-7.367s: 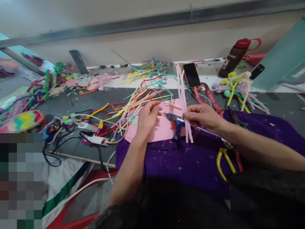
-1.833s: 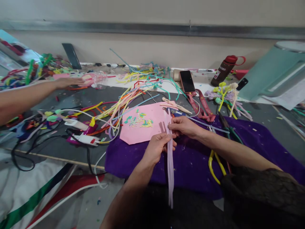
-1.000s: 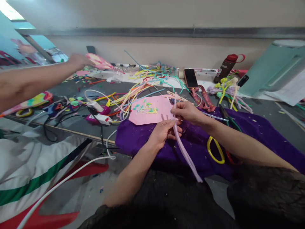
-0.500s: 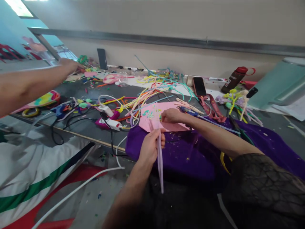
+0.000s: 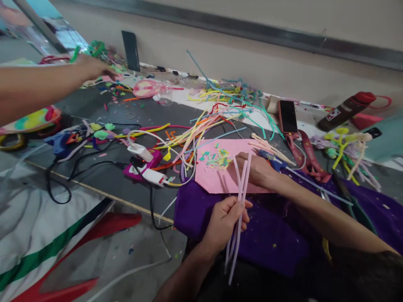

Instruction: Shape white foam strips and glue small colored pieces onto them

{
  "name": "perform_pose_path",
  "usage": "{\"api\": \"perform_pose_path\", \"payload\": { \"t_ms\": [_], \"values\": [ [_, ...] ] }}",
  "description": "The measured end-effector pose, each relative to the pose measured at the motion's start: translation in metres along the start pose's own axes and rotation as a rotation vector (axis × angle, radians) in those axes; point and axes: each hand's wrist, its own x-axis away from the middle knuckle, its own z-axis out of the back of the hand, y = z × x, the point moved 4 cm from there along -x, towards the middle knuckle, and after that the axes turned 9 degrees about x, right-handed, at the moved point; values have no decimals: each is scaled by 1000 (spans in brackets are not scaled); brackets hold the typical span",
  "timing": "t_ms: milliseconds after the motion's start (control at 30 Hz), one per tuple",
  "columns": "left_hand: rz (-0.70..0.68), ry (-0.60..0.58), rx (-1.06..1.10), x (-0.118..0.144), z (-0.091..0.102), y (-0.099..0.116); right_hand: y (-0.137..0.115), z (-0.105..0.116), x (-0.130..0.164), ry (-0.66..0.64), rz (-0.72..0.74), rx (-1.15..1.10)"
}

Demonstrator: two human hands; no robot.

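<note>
At far left, another person's hand (image 5: 91, 67) reached over the cluttered dark bench (image 5: 94, 176). Beside the white power strip (image 5: 146, 161), loose coloured pipe cleaners (image 5: 189, 134) lay heaped. The left hand (image 5: 225, 220) was clenched round a bundle of pale pink pipe cleaners (image 5: 239, 197), held upright over the purple cloth (image 5: 270, 235). The right hand (image 5: 256, 170) rested on the pink paper sheet (image 5: 217, 178); its grip could not be told.

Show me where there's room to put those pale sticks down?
The purple cloth lies bare beside the left hand holding the pale pipe cleaners. Dark table left of the power strip is open too. Beyond the pink sheet, the colourful strips crowd everything.
</note>
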Motion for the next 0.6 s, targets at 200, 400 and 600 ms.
{"api": "perform_pose_path", "payload": {
  "t_ms": [200, 400, 600],
  "values": [
    [86, 65, 33, 0, 7, 0, 6, 17, 38, 90, -138, -575],
    [128, 56, -88, -6, 0, 8, -14, -8, 66, -151, -336, -1256],
    [168, 15, -258, -10, -7, 6, -9, -23, 66, -39, -393, -1417]
  ]
}}
